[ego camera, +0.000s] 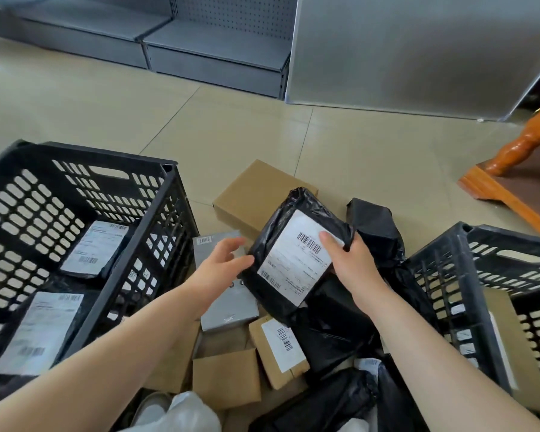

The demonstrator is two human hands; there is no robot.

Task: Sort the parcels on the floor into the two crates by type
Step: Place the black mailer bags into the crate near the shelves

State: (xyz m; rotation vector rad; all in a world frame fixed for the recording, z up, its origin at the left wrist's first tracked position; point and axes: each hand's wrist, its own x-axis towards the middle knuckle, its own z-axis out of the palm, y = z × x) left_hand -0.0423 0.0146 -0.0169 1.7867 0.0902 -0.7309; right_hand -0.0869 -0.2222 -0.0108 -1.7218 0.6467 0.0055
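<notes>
My right hand (354,261) grips a black plastic-bag parcel (281,229) with a white barcode label, thumb on the label, and holds it above the floor pile. My left hand (222,266) is open with fingers spread, at the parcel's left edge. The left black crate (169,194) holds two black bag parcels (94,249) with labels. The right black crate (443,263) holds a flat cardboard parcel (518,347). On the floor between them lie cardboard boxes (256,191), a grey parcel (228,307) and more black bags (374,226).
Grey metal shelving (215,54) and a metal panel (418,51) stand at the back. A wooden furniture leg on a base (512,157) is at the right. Bare tiled floor (200,126) lies beyond the pile. A white bag (184,413) sits at the bottom edge.
</notes>
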